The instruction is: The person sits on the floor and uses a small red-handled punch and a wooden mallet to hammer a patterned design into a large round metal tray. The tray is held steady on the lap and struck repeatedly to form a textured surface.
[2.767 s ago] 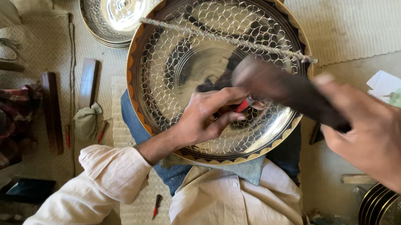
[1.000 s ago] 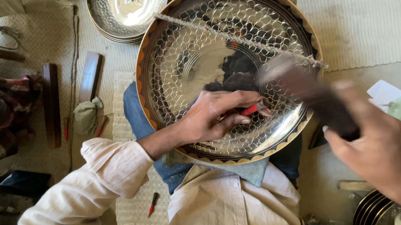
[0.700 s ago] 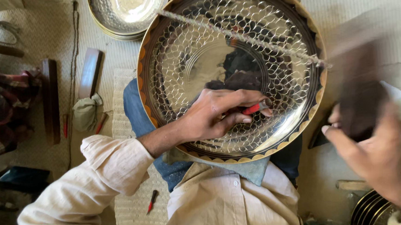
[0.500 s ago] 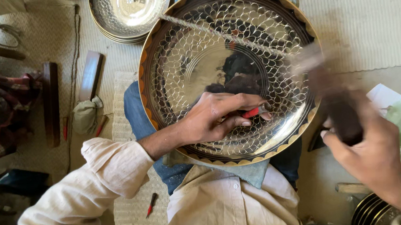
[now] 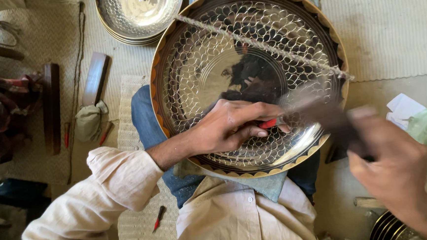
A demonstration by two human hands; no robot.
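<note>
A large round metal tray (image 5: 204,51) with a hammered scale pattern and a brown and gold rim rests on my lap. A twisted cord (image 5: 263,45) crosses its face. My left hand (image 5: 228,126) lies on the tray's lower part and grips a small red-handled chisel (image 5: 268,124), tip against the metal. My right hand (image 5: 394,166) is at the lower right and holds a dark hammer (image 5: 322,113), blurred by motion, its head near the chisel's end.
Another patterned metal dish (image 5: 138,13) lies at the top left. Wooden blocks (image 5: 52,107) and a small cloth bag (image 5: 89,121) sit on the mat at left. A red tool (image 5: 158,218) lies by my knee. Stacked plates (image 5: 385,228) show bottom right.
My right hand has swung the hammer up and away from the chisel, then back down toward it. My left hand and the chisel have stayed in place on the tray.
</note>
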